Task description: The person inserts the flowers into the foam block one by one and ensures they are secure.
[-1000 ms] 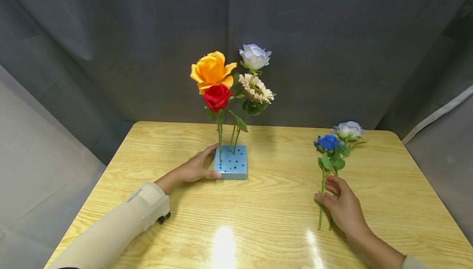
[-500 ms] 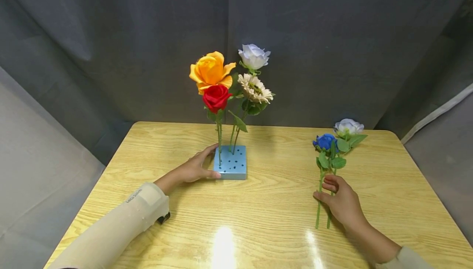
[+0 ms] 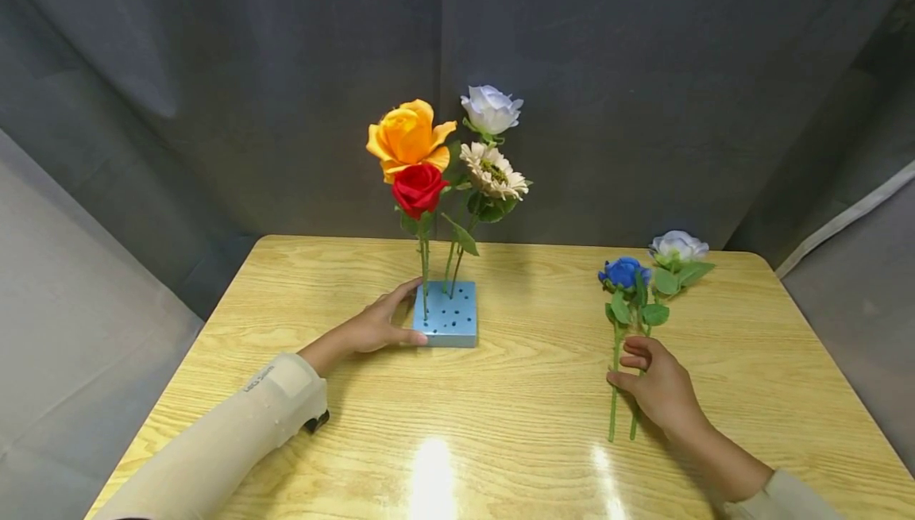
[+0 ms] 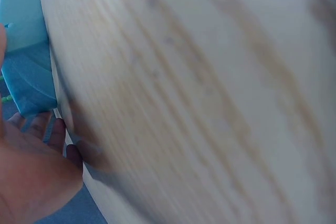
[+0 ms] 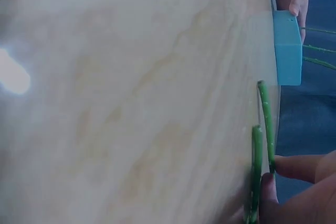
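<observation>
My left hand [image 3: 375, 325] grips the left side of a light blue block [image 3: 457, 337] with holes in its top, the thumb at its front corner and the fingers toward the back. Upright in the block stand a yellow-orange rose [image 3: 407, 135], a red rose [image 3: 418, 190], a pale white rose [image 3: 492, 109] and a cream daisy-like flower [image 3: 493, 172]. At the right, my right hand [image 3: 665, 389] pinches the green stem [image 5: 266, 124] of a blue rose [image 3: 624, 273] between thumb and finger. Beside it lies another pale white rose [image 3: 677, 247], its stem passing under the hand.
A wooden table [image 3: 529, 393] carries everything, with its back edge near a grey curtain [image 3: 608, 107]. More grey cloth hangs at both sides. Between the block and the blue rose lies bare tabletop.
The blue rose has shifted slightly left, away from the white rose lying beside it. That white rose has turned a little, showing its leaves. The right hand has moved slightly left; the left hand stays put.
</observation>
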Tool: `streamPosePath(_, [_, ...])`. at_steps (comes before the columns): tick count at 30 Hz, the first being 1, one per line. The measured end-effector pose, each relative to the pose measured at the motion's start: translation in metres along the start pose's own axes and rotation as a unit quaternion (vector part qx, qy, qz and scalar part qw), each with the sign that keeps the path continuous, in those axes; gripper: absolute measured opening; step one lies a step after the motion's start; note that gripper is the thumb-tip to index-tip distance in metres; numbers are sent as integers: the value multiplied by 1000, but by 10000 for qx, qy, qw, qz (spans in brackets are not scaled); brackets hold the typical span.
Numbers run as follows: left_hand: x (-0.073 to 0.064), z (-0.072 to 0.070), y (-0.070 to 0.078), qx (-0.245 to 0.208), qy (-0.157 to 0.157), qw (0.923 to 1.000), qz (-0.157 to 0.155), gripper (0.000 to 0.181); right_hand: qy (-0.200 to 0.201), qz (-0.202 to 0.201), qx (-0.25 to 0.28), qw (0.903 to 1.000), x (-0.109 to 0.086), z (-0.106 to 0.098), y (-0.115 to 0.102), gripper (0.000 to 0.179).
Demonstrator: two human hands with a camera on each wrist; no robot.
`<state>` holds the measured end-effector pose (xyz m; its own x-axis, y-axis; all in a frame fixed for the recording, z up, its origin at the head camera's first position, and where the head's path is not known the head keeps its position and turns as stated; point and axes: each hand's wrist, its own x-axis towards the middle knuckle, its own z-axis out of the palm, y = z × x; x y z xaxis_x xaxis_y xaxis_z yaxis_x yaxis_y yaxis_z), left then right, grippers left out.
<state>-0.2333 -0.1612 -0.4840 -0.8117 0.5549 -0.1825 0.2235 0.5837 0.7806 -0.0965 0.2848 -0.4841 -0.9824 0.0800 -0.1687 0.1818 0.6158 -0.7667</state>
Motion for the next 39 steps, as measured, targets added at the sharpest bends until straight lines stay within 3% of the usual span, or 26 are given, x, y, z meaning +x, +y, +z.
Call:
streamPosePath(18, [1, 0, -1, -8, 15, 10000, 25, 110, -588, -270, 515, 9966, 12, -20, -14, 62])
streamPosePath(24, [1, 0, -1, -12, 18, 10000, 26, 109, -836, -2, 1131, 9901, 14, -23, -19, 62])
streamPosePath(29, [1, 0, -2, -21, 23, 10000, 48, 109, -1249, 325, 2090, 9694, 14, -22, -20, 62])
streamPosePath(39, [1, 0, -3, -6, 19, 10000, 69, 109, -2259, 709, 3623, 9015, 18, -24, -18, 74])
